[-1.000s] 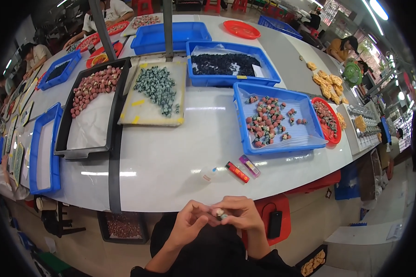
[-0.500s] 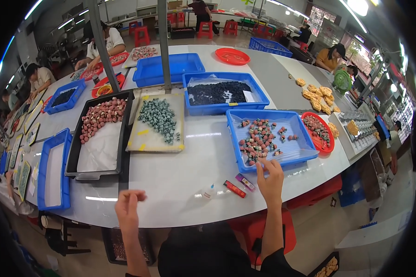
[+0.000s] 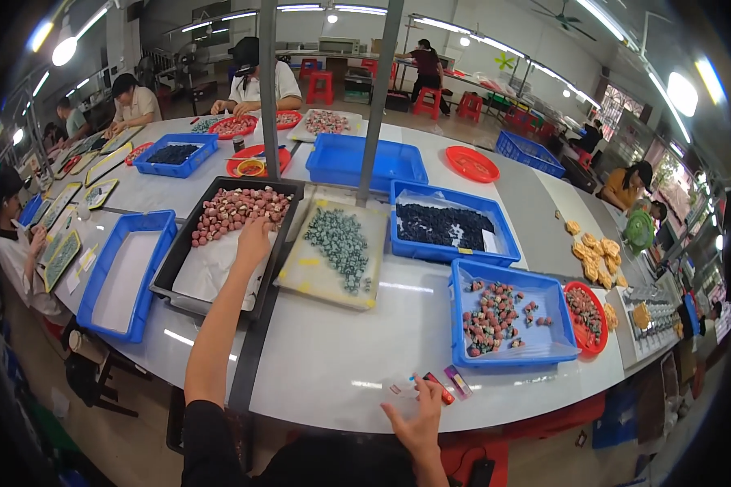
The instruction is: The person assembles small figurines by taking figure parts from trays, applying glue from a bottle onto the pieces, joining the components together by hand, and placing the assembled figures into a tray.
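Note:
My left hand (image 3: 255,237) reaches into the black tray (image 3: 164,286), over the near edge of a heap of small pink pieces (image 3: 234,213). Its fingers are drawn together and point down; whatever is at their tips is too small to make out. Low at the table's front edge, my right hand (image 3: 419,418) has its thumb and fingers apart. Just beside those fingers is a small clear bottle (image 3: 398,390) with a blue tip, partly covered by the hand. A red stick-shaped pack (image 3: 440,390) and a purple one (image 3: 458,382) lie beside it.
A blue tray (image 3: 512,361) of pink-and-green pieces stands to the right, next to a red dish (image 3: 599,345). Green pieces (image 3: 339,247) cover a pale board. Two metal posts (image 3: 380,97) rise from the table. Other people work along the far and left sides.
My left hand has moved from the table's front edge into the black tray. My right hand has left the blue tray's edge and come down beside the bottle. The view has turned left.

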{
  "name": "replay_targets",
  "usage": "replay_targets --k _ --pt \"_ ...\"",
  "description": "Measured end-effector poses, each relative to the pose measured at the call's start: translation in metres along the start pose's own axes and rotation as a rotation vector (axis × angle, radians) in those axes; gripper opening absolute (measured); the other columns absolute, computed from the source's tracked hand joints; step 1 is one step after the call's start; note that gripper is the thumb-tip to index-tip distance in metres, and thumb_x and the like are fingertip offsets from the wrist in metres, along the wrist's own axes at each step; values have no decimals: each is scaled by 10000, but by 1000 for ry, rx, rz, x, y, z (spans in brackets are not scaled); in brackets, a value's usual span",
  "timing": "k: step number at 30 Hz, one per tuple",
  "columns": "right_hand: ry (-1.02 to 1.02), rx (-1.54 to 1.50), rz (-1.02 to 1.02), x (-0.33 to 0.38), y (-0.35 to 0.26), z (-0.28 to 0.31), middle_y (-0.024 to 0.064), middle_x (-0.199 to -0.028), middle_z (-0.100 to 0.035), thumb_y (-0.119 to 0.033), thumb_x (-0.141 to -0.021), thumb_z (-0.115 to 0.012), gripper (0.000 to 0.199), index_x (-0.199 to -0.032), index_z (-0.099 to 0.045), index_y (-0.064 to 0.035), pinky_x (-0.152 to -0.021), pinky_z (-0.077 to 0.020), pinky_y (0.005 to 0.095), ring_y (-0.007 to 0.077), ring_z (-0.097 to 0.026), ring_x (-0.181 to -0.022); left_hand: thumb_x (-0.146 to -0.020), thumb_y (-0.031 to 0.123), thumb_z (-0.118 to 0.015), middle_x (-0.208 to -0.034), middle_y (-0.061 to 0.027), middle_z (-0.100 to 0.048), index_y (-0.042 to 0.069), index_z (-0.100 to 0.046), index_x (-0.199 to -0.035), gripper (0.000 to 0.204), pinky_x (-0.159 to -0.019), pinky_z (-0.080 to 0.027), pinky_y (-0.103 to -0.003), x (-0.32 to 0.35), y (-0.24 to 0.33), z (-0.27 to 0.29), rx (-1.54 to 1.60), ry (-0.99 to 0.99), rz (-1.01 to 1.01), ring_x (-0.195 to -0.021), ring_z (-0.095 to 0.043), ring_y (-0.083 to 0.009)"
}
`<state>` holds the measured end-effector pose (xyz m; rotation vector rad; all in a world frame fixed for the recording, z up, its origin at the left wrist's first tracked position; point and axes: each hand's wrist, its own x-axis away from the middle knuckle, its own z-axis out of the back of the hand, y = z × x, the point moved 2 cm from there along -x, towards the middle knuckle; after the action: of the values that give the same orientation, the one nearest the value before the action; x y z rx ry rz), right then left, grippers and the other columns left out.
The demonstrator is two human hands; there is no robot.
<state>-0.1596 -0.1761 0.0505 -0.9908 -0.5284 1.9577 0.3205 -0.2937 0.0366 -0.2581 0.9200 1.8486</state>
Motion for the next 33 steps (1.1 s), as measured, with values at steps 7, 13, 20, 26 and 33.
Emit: replay_targets --k 7,13,20,26,33 --pt "73 -51 -68 -11 5 -24 167 -1014 -509 -97 -718 -752 354 -997 -569 20 -783 -438 349 290 -526 -899 -772 74 -607 -1171 -199 -487 10 -507 -1134 381 -826 -473 -435 -15 -18 -27 -273 -110 67 -997 -546 -377" --pt "91 -125 -129 2 15 -7 149 -995 -616 -46 -721 -714 331 -1000 -547 15 -808 -460 340 281 -587 -908 -742 47 -609 -949 -206 -554 0 -530 -1014 287 -725 -483 -438 -25 -31 -28 -250 -7 35 -891 -575 -383" --pt "200 -273 -134 20 26 -7 155 -911 -594 -47 -712 -706 327 -985 -541 23 -759 -478 329 276 -600 -839 -784 48 -485 -802 -61 -617 -7 -611 -827 144 -591 -467 -266 -29 -31 1 1114 52 840 -685 -594 -146" --pt "240 -237 -122 28 40 -1 137 -869 -581 -32 -737 -674 316 -1001 -517 41 -698 -493 307 224 -602 -773 -776 43 -523 -882 -77 -673 32 -665 -901 190 -760 -471 -298 27 127 5 437 -452 108 -831 -619 -191" --pt "274 -171 -11 26 30 3 116 -834 -578 -11 -767 -653 269 -991 -516 50 -655 -504 286 178 -606 -731 -743 80 -669 -819 -160 -599 34 -574 -847 149 -729 -459 -433 53 132 -51 53 -326 -143 -829 -582 -360"
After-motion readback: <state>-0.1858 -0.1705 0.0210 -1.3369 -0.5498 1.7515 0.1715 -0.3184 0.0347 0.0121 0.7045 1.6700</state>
